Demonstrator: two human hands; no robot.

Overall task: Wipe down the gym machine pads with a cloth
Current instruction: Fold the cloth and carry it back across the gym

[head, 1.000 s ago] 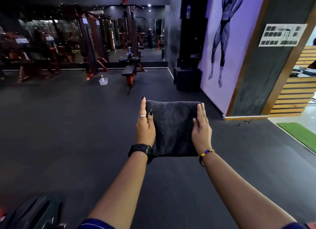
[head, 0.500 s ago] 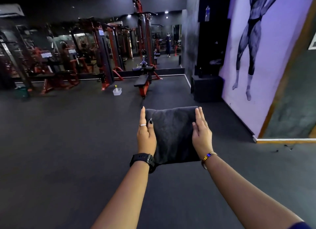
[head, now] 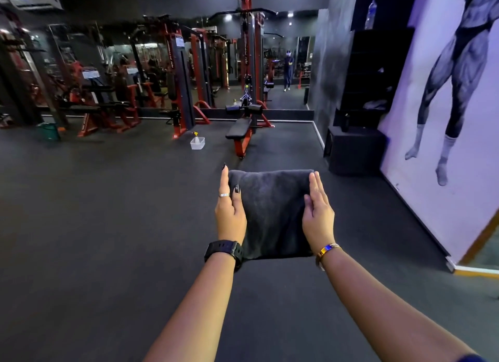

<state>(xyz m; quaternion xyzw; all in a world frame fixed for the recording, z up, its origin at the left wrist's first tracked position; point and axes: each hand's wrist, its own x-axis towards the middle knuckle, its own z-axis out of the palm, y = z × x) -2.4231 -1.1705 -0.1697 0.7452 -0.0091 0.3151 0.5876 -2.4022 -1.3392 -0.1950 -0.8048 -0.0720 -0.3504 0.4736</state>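
Observation:
A folded dark grey cloth (head: pixel 272 213) is held flat in the air in front of me, between both hands. My left hand (head: pixel 229 210) lies along its left edge with the index finger straight and the thumb on top. My right hand (head: pixel 318 216) lies along the right edge, fingers straight and thumb resting on the cloth. Ahead stands a red cable machine with a black bench pad (head: pixel 239 125) and black roller pads (head: pixel 255 108), well beyond my reach.
A clear tub holding a spray bottle (head: pixel 197 142) sits on the dark rubber floor left of the bench. A black box (head: pixel 353 151) stands by the muralled wall (head: pixel 445 91) on the right. More red machines and a green bucket (head: pixel 48 131) line the mirrored back left.
The view has swung left and moved forward, so the bench and machines look closer. Both hands keep the same hold on the cloth.

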